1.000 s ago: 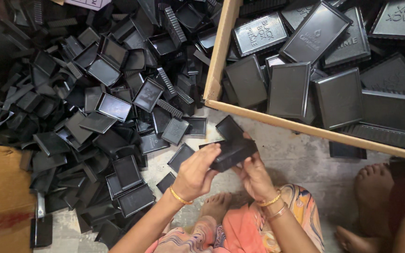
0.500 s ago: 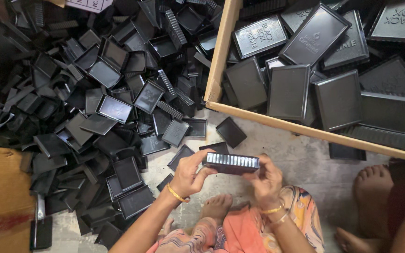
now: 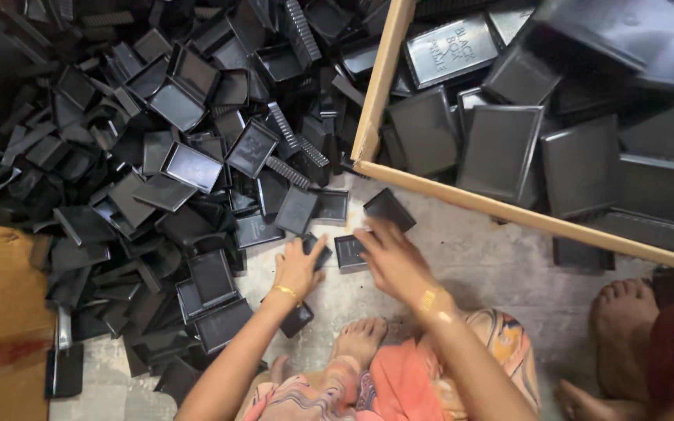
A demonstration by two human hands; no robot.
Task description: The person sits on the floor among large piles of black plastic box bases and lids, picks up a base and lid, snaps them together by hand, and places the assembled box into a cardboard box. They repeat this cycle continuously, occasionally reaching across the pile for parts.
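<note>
Lower centre of the frame: a seated person is reaching both hands down to the grey concrete floor (image 3: pixel 501 273). The right hand (image 3: pixel 395 261) is lying palm-down with its fingers (image 3: pixel 374 234) spread over a small, shallow black rectangular plastic tray (image 3: pixel 349 251); the fingers are touching it, not curled around it. The left hand (image 3: pixel 299 269) is resting just beside it, fingers extended and loose, pressing on another small black piece whose shape is mostly hidden beneath the palm. A large heap of similar black plastic trays and lids (image 3: pixel 181 164) is filling the upper left of the frame. A pale wooden frame (image 3: pixel 508 210) is running across the upper right, fencing off larger black flat lids (image 3: pixel 501 148). A brown cardboard sheet (image 3: pixel 2 312) is lying at the lower left.

Judged by its thin walls and glossy finish, the tray is probably light, fairly stiff and somewhat slippery; pinching opposite rims, thumb against fingers, looks the surest hold.
</note>
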